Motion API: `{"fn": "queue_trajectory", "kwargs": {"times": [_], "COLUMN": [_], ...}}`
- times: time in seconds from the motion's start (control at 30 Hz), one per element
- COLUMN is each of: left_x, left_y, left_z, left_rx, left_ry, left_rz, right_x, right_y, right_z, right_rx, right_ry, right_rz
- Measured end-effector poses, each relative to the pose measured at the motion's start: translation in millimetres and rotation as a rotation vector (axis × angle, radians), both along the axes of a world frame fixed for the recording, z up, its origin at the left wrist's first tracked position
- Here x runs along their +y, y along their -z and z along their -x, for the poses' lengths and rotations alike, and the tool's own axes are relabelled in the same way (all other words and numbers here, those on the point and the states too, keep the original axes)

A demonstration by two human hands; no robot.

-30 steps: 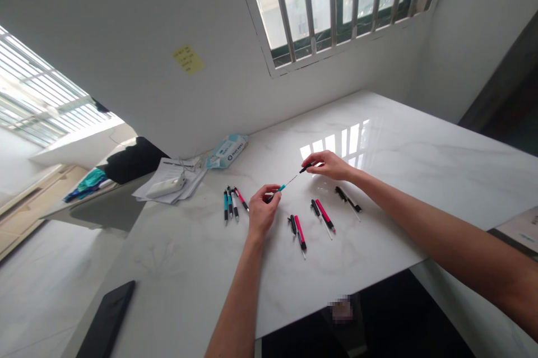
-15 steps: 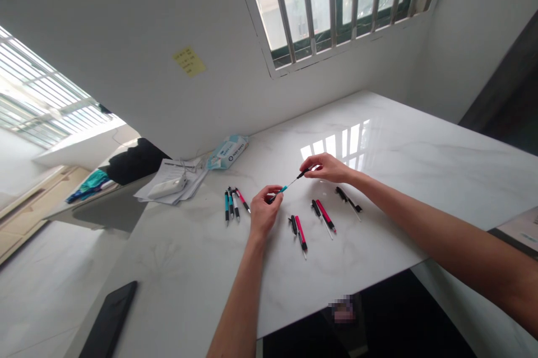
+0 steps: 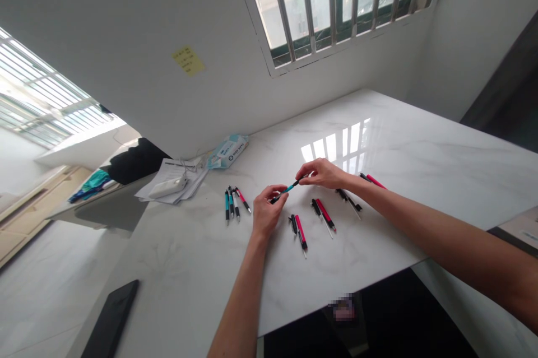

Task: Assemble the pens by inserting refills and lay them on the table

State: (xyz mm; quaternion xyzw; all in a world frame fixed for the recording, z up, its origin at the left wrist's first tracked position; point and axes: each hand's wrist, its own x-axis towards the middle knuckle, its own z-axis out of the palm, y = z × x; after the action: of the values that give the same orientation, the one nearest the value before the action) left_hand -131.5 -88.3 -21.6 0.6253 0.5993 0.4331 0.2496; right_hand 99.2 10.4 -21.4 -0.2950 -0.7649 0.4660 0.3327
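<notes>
Both hands are pinching one teal pen (image 3: 287, 190) above the table (image 3: 412, 150): left hand (image 3: 266, 213) is gripping its near-left end, right hand (image 3: 323, 173) its far-right end. Long axis is running hand to hand.
</notes>
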Motion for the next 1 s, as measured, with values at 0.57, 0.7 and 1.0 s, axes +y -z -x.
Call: {"fn": "queue_trajectory", "kwargs": {"times": [0.57, 0.7, 1.0], "left_x": [-0.4, -0.5, -1.5], "left_y": [-1.5, -3.9, -4.9], "left_z": [-1.2, -2.5, -4.0], "left_rx": [-0.019, -0.019, -0.038], "left_ry": [-0.037, -0.027, -0.015], "left_rz": [-0.021, -0.020, -0.022], "right_x": [-0.9, -1.2, -2.2], "right_y": [-4.3, -3.9, -5.8], "right_z": [-6.0, -5.5, -7.1], "right_rx": [-0.109, -0.073, -0.077], "right_ry": [-0.025, -0.047, -0.066], "right_rz": [-0.001, -0.008, 0.015]}}
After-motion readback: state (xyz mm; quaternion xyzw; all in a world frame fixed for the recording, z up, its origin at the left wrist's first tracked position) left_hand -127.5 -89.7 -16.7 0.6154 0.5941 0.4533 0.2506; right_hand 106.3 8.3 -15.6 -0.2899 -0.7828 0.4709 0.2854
